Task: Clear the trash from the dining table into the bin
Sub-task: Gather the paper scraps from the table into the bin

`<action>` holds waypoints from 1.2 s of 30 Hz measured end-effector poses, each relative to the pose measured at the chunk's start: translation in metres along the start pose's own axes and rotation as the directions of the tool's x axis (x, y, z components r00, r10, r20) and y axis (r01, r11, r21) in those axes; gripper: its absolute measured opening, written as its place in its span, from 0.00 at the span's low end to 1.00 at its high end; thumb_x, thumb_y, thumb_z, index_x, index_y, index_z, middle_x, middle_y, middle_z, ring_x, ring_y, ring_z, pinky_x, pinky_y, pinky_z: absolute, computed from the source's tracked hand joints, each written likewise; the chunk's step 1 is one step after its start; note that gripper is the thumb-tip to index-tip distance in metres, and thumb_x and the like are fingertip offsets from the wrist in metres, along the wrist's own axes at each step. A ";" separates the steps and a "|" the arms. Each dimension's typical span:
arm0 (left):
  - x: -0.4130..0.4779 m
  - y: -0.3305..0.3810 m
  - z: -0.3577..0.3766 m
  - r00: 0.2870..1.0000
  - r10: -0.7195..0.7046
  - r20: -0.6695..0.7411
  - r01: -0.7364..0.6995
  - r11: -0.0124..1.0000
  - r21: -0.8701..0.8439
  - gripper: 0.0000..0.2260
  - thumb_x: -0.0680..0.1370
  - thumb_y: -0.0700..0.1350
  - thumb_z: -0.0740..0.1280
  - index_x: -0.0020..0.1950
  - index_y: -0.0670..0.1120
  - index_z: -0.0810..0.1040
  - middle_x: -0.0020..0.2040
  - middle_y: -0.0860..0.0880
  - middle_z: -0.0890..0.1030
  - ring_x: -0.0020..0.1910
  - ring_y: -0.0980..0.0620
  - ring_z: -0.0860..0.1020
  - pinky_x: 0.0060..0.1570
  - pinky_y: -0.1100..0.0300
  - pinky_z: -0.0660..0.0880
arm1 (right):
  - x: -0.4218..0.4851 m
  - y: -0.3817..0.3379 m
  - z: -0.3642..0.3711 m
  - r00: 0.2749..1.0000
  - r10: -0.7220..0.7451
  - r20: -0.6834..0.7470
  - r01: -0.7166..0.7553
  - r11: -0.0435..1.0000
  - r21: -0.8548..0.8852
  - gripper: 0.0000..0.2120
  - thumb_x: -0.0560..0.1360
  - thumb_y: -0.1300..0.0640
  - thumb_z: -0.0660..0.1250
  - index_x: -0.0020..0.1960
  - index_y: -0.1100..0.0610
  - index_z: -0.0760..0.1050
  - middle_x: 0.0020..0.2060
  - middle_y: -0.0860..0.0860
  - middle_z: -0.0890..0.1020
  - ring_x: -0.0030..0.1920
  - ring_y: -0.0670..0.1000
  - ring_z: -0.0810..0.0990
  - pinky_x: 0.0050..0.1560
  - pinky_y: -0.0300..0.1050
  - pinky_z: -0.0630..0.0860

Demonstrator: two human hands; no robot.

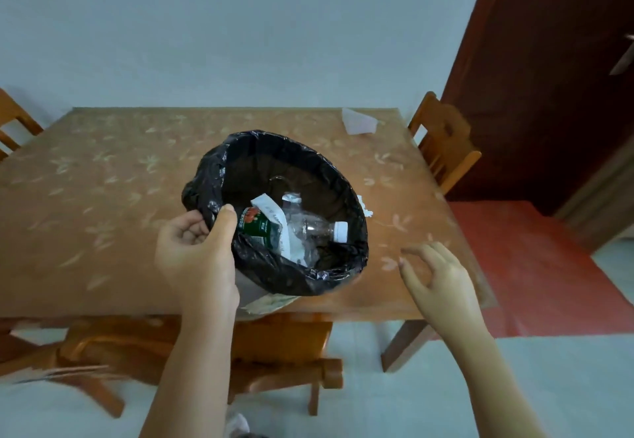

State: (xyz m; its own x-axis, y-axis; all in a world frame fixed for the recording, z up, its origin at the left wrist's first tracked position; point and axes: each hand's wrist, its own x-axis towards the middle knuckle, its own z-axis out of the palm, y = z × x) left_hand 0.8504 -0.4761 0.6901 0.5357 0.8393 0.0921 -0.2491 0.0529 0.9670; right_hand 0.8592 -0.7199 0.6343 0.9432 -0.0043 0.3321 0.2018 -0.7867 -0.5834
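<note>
A bin (247,288) lined with a black bag (274,153) is tilted over the near edge of the dining table (103,197). My left hand (195,249) grips its left rim, thumb inside. Inside lie a clear plastic bottle (308,228) with a white cap, a green-labelled wrapper (260,228) and white paper. My right hand (435,276) hovers over the table to the right of the bin, fingers apart and empty. A white paper scrap (358,121) lies at the far right corner. A small white scrap (365,206) peeks out behind the bin's right rim.
Wooden chairs stand at the left (13,122), at the right (442,139) and under the near edge (274,345). A dark red door (549,77) is at the right, above a red mat (535,276) on the floor.
</note>
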 end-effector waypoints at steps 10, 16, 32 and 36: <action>-0.057 -0.011 0.051 1.000 -0.014 0.012 0.014 1.000 0.013 0.10 0.68 0.41 0.73 0.45 0.46 0.74 0.34 0.53 0.72 0.28 0.63 0.73 0.34 0.73 0.72 | -0.001 0.071 -0.044 0.999 0.048 0.001 -0.048 0.998 0.044 0.08 0.73 0.57 0.66 0.50 0.57 0.77 0.46 0.51 0.80 0.51 0.51 0.77 0.48 0.41 0.70; -0.049 -0.043 0.104 0.999 -0.010 -0.043 0.010 1.000 0.001 0.10 0.68 0.41 0.73 0.43 0.49 0.73 0.34 0.53 0.71 0.26 0.64 0.71 0.34 0.74 0.70 | 0.049 0.111 -0.036 0.996 0.040 0.083 -0.041 0.999 0.014 0.07 0.72 0.56 0.66 0.49 0.56 0.78 0.44 0.48 0.78 0.47 0.49 0.76 0.41 0.38 0.68; 0.008 -0.093 0.182 0.936 0.056 -0.347 0.000 0.987 0.160 0.10 0.69 0.43 0.73 0.41 0.50 0.72 0.33 0.55 0.69 0.26 0.63 0.68 0.34 0.73 0.68 | 0.224 0.175 0.075 0.892 -0.032 0.451 -0.015 0.995 0.100 0.06 0.71 0.59 0.68 0.47 0.59 0.77 0.41 0.49 0.75 0.45 0.52 0.75 0.39 0.35 0.61; 0.000 -0.095 0.186 0.913 0.075 -0.402 0.016 0.976 0.219 0.10 0.68 0.44 0.73 0.40 0.52 0.73 0.33 0.55 0.70 0.27 0.63 0.69 0.34 0.72 0.70 | 0.248 0.195 0.115 0.816 -0.025 0.578 -0.053 0.992 0.117 0.10 0.71 0.55 0.67 0.52 0.55 0.77 0.49 0.51 0.79 0.48 0.49 0.76 0.47 0.38 0.67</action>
State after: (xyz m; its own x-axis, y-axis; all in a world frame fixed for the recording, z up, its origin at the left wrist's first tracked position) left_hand 1.0241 -0.5813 0.6419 0.1458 0.9874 0.0616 -0.0582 -0.0536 0.9969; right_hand 1.1628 -0.8031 0.5179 0.9168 0.3726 -0.1433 0.1810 -0.7079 -0.6827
